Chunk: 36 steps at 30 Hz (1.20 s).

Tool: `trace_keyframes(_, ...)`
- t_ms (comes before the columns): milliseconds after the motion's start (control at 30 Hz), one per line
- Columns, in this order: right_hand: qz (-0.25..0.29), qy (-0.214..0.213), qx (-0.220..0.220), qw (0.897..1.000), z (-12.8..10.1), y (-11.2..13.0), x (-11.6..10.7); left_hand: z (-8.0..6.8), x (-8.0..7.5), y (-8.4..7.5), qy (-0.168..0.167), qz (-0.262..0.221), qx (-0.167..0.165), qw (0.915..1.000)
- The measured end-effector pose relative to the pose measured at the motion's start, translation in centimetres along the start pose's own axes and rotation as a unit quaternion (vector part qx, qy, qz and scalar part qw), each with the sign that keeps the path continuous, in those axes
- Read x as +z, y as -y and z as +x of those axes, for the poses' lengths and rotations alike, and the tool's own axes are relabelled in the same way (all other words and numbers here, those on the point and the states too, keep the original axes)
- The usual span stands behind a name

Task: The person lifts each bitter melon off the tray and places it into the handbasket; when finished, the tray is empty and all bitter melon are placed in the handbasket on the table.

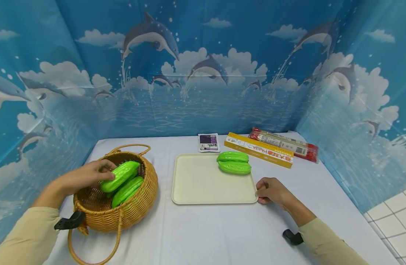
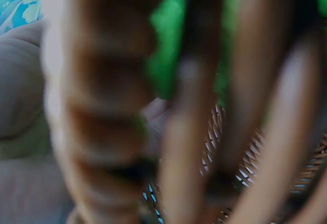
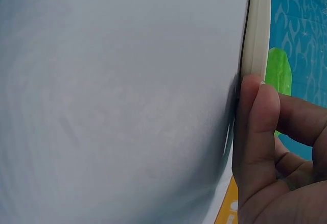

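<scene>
Spreading across the whole lower scene, the table [image 1: 223, 235] carries everything under a pale cloth, with a dolphin-printed backdrop [image 1: 203, 73] walling it on three sides. A cream tray [image 1: 203, 184] lies at the middle, and two green gourds [image 1: 234, 162] rest side by side at its far right corner. To the left stands a wicker basket [image 1: 136, 209] with looped handles; one more green gourd [image 1: 127, 191] lies inside it. Behind the tray sit a yellow box [image 1: 259, 149], a red packet [image 1: 284, 145] and a small purple-labelled pack [image 1: 208, 142].

The left hand [image 1: 87, 176] reaches into the basket, its fingers curled round the upper gourd [image 1: 121, 176], which sits just above the basket's rim (the left wrist view is too blurred to add more than wicker and green). The right hand [image 1: 272, 191] rests on the table at the tray's near right corner, fingers [image 3: 260, 127] curled and pinching the rim.
</scene>
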State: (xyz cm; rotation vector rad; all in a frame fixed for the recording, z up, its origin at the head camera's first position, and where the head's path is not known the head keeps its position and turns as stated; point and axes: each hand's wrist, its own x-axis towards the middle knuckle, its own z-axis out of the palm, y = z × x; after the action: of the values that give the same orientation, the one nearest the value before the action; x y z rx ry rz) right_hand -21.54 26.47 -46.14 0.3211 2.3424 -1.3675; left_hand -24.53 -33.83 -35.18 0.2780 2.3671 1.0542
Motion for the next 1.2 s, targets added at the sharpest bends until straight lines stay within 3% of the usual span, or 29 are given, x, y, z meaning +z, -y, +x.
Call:
trace_keyframes(133, 0.003, 0.003, -0.003, 1.0, 0.0, 0.0, 0.1, 0.1, -0.2, -0.8, 0.031, -0.016, -0.014, 0.9993)
trace_keyframes(367, 0.008, 0.003, -0.005, 1.0, 0.0, -0.1, 0.1, 0.7, -1.3, -2.3, 0.065, 0.003, -0.021, 0.9977)
trace_keyframes(567, 0.003, 0.005, -0.003, 1.0, 0.2, -0.1, 0.1, 1.7, -0.8, -2.0, 0.116, -0.006, -0.037, 0.9925)
trace_keyframes(733, 0.002, 0.006, -0.004, 1.0, 0.2, -0.1, 0.2, 2.4, -0.5, -1.5, 0.14, -0.035, -0.051, 0.9883)
trace_keyframes(1033, 0.005, 0.007, -0.007, 1.0, 0.1, 0.0, 0.0, 3.0, -0.2, -1.7, 0.173, -0.047, -0.061, 0.9819)
trace_keyframes(1200, 0.007, 0.007, -0.01, 1.0, 0.1, -0.2, 0.0, 2.9, 0.1, -1.6, 0.175, -0.019, -0.069, 0.9819)
